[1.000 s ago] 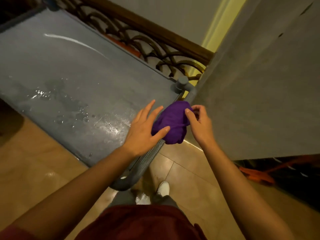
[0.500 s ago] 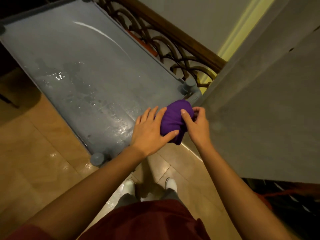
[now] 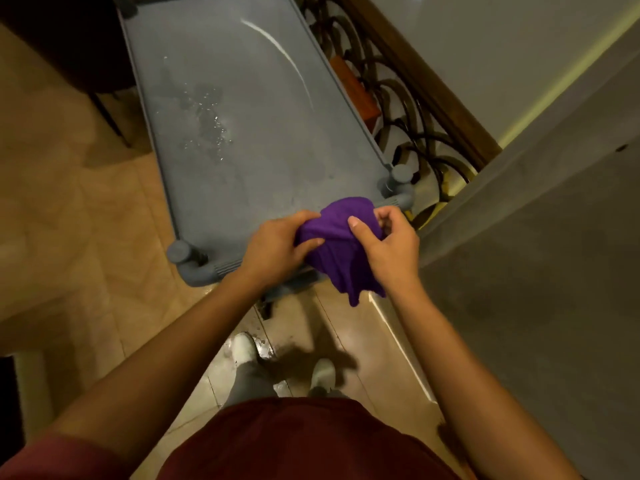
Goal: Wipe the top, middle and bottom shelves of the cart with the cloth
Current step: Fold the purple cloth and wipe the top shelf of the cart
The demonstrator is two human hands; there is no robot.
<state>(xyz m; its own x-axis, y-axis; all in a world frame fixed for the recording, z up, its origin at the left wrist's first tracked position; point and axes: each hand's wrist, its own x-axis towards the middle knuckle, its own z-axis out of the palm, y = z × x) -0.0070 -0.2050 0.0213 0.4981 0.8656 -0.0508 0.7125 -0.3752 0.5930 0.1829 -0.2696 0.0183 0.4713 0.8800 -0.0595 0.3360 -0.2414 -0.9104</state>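
Note:
The grey cart's top shelf (image 3: 263, 140) stretches away from me, with water droplets and a wet patch near its middle. A bunched purple cloth (image 3: 341, 247) hangs over the cart's near handle end, a loose corner drooping below. My left hand (image 3: 277, 247) grips the cloth's left side and my right hand (image 3: 388, 242) pinches its right side. The cart's middle and bottom shelves are hidden under the top one.
A grey wall (image 3: 536, 254) stands close on the right. A wrought-iron railing with a wooden rail (image 3: 429, 81) runs behind the cart. Tan floor tiles (image 3: 86, 237) lie to the left, with wet spots near my white shoes (image 3: 246, 348).
The view has swung so the cart now runs straight ahead. Both hands have closed tighter on the cloth, which now hangs lower with a corner drooping.

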